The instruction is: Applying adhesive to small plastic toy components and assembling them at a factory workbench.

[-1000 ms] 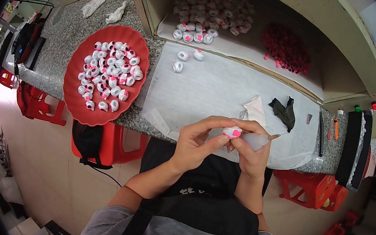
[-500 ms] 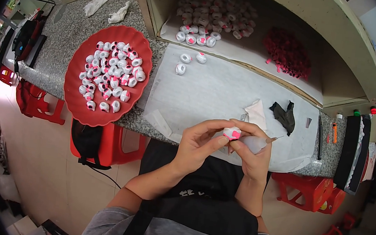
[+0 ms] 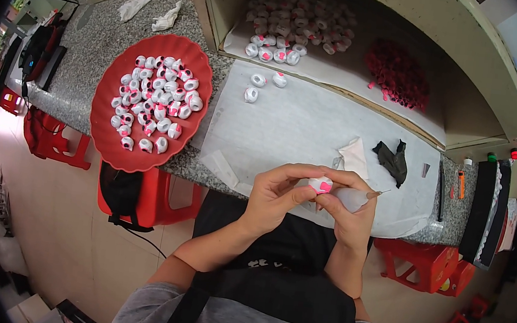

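Observation:
Over the front edge of the bench, my left hand (image 3: 272, 196) pinches a small white rounded piece with a pink patch (image 3: 320, 184) between thumb and fingertips. My right hand (image 3: 353, 222) meets it there, its fingertips against the same piece. A translucent squeeze bottle with a thin needle tip (image 3: 352, 199) is tucked in the right hand, the needle pointing away to the right. White paper (image 3: 261, 139) covers the bench beyond my hands, with a few white pieces (image 3: 258, 80) near its far left corner.
A red scalloped tray (image 3: 101, 131) full of similar pieces stands at left. The shelf holds a heap of white pieces (image 3: 300, 22) and a pile of small pink parts (image 3: 399, 72). Crumpled tissue (image 3: 354, 156), a black scrap (image 3: 392, 163) and an orange tool (image 3: 461, 184) lie at right.
The white piece has turned slightly between my fingers, so its pink patch faces up more and the dark spot no longer shows. Both hands stay together in nearly the same place.

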A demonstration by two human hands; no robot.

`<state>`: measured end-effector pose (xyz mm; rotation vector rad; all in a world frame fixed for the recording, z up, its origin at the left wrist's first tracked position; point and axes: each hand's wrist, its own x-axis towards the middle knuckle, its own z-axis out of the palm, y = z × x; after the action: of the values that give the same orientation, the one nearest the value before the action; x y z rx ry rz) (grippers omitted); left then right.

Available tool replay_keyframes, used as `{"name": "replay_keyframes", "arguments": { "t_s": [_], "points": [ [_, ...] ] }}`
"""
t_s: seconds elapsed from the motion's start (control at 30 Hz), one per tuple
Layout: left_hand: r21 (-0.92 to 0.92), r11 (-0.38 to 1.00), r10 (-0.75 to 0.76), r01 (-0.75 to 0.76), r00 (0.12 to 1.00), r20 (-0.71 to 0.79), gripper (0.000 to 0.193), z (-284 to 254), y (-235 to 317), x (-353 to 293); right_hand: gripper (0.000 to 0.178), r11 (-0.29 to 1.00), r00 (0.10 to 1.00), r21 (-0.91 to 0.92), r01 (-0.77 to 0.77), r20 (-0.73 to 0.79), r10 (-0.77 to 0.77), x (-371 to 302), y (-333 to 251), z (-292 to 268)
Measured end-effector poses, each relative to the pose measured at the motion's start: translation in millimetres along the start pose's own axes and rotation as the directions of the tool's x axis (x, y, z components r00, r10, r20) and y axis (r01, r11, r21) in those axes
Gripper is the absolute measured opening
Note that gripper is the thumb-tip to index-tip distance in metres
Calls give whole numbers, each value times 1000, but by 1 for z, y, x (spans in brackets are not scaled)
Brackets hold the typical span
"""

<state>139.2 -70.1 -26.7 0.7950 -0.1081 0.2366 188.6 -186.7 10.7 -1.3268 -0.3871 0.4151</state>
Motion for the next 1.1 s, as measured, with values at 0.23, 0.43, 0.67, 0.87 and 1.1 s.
{"name": "replay_keyframes", "arguments": {
  "t_s": [0.23, 0.43, 0.67, 0.87, 1.1],
  "points": [
    [63, 997, 42, -40, 999, -24, 22, 2, 4, -5, 27, 998, 997, 47, -31, -70, 35, -4, 1, 5],
    [163, 986, 32, -32, 999, 3, 24, 5, 3, -10, 31, 996, 999, 84, 28, -18, -27, -10, 8, 2],
    [294, 946, 118, -136, 990, 78, 22, -6, 20, -17, 34, 967, 998, 253, -23, 67, 7, -12, 15, 11],
    [857, 498, 328, -132, 944, -46, 21, -51, 105, -24, 65, 991, 998, 117, -62, 20, 60, -5, 12, 27],
    [835, -492, 574, 247, 813, 97, 32, -91, 162, -41, 60, 999, 996, 42, -20, -89, 24, -14, 20, -14]
  ]
}}
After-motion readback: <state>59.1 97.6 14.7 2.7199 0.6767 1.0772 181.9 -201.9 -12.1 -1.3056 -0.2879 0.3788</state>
